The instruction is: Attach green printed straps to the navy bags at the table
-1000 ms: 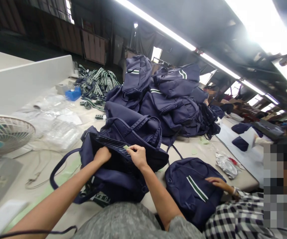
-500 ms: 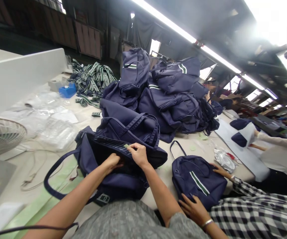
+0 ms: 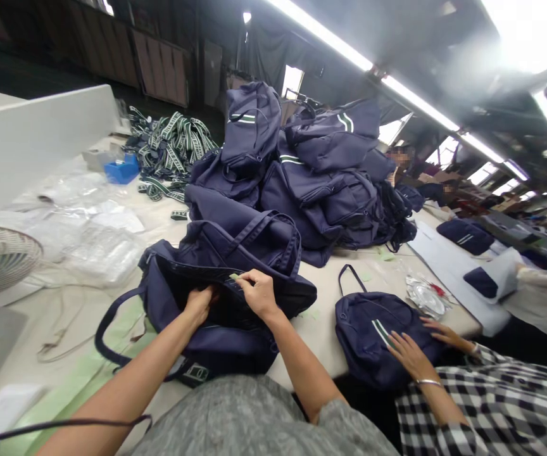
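A navy duffel bag (image 3: 235,354) lies in front of me with its mouth open, showing a dark lining. My left hand (image 3: 200,304) reaches into the opening; its fingertips are hidden in the shadow inside. At the far rim, my right hand (image 3: 258,292) is closed in a pinch. A small pale green slip (image 3: 234,277) sticks out from its fingertips, against the bag's edge. One bag handle (image 3: 108,326) loops out to the left. Directly behind stands another navy bag (image 3: 216,212) with its straps up.
Navy bags (image 3: 321,183) are heaped at the back, beside a pile of green-and-white straps (image 3: 173,149). Clear plastic bags (image 3: 97,247) and a fan (image 3: 0,259) are on the left. To the right, a co-worker's hands (image 3: 416,354) rest on a striped navy bag (image 3: 373,342).
My left hand has shifted slightly left inside the bag, and my right hand a little left along the rim. The co-worker's near hand has slid up over the other bag, which now sits further right.
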Demonstrator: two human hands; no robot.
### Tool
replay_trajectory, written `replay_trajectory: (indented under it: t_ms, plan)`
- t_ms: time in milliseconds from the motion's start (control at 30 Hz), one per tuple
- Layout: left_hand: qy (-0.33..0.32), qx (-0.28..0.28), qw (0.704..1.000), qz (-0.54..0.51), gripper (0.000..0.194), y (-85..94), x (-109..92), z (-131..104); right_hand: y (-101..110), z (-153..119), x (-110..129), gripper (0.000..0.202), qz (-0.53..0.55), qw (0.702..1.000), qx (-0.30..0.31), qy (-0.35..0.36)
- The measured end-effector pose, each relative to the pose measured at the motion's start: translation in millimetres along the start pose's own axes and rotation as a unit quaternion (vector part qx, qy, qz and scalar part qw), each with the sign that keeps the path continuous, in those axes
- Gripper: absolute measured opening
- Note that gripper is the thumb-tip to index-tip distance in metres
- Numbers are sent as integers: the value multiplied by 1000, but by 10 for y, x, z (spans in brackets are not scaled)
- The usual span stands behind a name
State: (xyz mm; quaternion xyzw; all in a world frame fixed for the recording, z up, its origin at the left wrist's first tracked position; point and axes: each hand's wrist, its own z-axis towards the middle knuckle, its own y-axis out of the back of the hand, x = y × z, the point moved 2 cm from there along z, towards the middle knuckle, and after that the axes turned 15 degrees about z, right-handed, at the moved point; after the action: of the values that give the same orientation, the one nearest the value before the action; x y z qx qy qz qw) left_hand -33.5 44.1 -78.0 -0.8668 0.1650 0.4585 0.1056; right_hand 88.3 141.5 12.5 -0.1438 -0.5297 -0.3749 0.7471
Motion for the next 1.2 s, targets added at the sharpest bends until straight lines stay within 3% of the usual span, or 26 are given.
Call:
replay_trajectory:
  t_ms: [167, 400, 833, 1033, 1200]
  plan:
    - [-5, -25, 999, -40, 22, -3, -4, 16, -19, -42, 26, 11, -2, 1000, 8, 11]
    - [-22, -23, 996, -78, 18, 20, 37, 24, -28, -62, 40, 11, -10, 1000, 8, 11]
    - [-15, 103, 993, -62, 26, -18, 89, -119, -59, -110, 13, 10, -26, 999, 19, 17]
    - [-13, 54, 998, -16, 19, -147, 70, -77, -64, -102, 15, 12, -35, 999, 10, 29]
    - [-19, 3, 996, 93, 9, -237, 75, 27, -82, -137, 38, 12, -42, 998, 3, 52]
